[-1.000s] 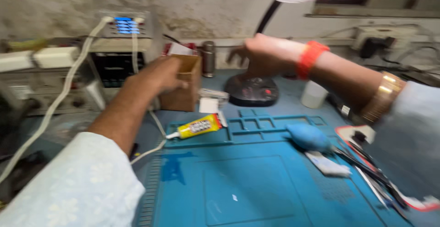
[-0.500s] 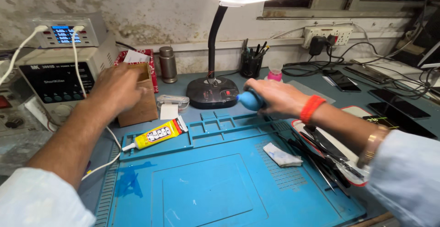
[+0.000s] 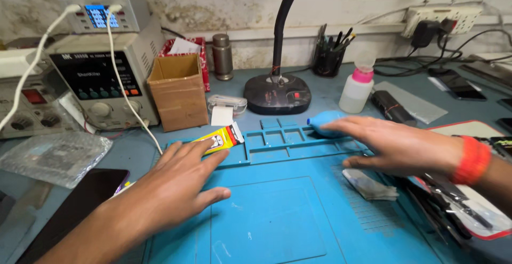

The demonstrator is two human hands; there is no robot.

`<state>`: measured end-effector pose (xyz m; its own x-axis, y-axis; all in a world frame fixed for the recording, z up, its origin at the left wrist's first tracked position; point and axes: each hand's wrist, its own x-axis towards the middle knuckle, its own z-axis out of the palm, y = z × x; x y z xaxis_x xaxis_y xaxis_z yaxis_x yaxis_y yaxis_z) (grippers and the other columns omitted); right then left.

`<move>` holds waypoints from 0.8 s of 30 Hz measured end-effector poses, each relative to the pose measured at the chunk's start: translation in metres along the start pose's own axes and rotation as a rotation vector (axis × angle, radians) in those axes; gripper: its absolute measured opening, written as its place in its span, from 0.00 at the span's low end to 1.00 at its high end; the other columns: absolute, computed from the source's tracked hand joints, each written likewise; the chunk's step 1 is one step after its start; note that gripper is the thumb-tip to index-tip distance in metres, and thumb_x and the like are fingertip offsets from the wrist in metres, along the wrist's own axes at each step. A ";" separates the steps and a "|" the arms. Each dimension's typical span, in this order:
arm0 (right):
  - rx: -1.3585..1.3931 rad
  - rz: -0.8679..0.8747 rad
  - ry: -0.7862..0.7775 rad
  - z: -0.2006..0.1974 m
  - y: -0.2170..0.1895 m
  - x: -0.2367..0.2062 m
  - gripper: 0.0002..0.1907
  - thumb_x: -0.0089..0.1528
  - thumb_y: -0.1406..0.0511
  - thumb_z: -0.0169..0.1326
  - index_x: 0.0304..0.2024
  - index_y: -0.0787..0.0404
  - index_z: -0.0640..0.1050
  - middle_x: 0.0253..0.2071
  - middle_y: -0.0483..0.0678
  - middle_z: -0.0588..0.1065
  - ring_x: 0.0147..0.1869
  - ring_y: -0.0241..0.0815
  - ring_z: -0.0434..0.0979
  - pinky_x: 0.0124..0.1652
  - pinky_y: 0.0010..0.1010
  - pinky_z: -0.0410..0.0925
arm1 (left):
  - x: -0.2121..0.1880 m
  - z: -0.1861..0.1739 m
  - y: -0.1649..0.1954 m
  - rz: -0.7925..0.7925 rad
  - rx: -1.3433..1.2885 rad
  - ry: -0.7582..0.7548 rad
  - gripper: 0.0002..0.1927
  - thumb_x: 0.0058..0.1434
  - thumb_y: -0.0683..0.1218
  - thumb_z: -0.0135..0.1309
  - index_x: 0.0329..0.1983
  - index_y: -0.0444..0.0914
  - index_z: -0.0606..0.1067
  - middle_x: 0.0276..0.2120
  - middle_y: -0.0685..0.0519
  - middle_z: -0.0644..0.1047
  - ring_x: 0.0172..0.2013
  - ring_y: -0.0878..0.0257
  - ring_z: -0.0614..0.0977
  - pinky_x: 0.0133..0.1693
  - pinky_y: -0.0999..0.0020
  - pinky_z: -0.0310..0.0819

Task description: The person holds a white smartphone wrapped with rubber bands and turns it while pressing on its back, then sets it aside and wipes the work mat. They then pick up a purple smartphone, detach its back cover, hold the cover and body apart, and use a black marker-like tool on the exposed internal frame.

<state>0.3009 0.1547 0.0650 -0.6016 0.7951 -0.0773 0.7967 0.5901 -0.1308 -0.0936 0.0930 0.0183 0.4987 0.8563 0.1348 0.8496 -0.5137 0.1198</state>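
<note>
Left hand: one left hand (image 3: 178,186) is laid flat, fingers spread and released, on the near-left part of the blue work mat (image 3: 277,226); nothing is grasped; its fingertips lie just beside the glue tube.
Right hand: one right hand (image 3: 394,146) is laid palm down, fingers extended and released, at the mat's right edge; an orange wristband (image 3: 472,160) is worn on the wrist.
Glue tube: one yellow glue tube (image 3: 220,138) is seen lying tilted at the mat's far-left edge, on the compartment strip.
Dust blower: one blue dust blower (image 3: 326,122) is seen at the mat's far edge, partly covered by the right fingers; whether it is touched cannot be told.
Cloth: one grey folded cloth (image 3: 369,185) lies on the mat beneath the right hand.
Bench behind mat: one cardboard box (image 3: 178,90), one lamp base (image 3: 277,93), one white bottle (image 3: 357,88) with pink cap; two power supply units (image 3: 96,72) are stacked at the far-left corner.
</note>
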 end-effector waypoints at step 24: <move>-0.183 0.443 -0.053 0.013 0.013 -0.053 0.12 0.55 0.63 0.64 0.41 0.53 0.82 0.36 0.44 0.78 0.46 0.44 0.81 0.47 0.39 0.73 | -0.048 0.039 -0.071 -0.099 -0.036 -0.029 0.20 0.60 0.57 0.60 0.55 0.53 0.84 0.70 0.57 0.69 0.69 0.55 0.66 0.64 0.52 0.59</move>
<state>0.3429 0.1186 0.0549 -0.2003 0.9701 -0.1369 0.9713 0.2150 0.1022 -0.1705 0.0907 -0.0349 0.4179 0.9038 0.0925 0.8883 -0.4278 0.1669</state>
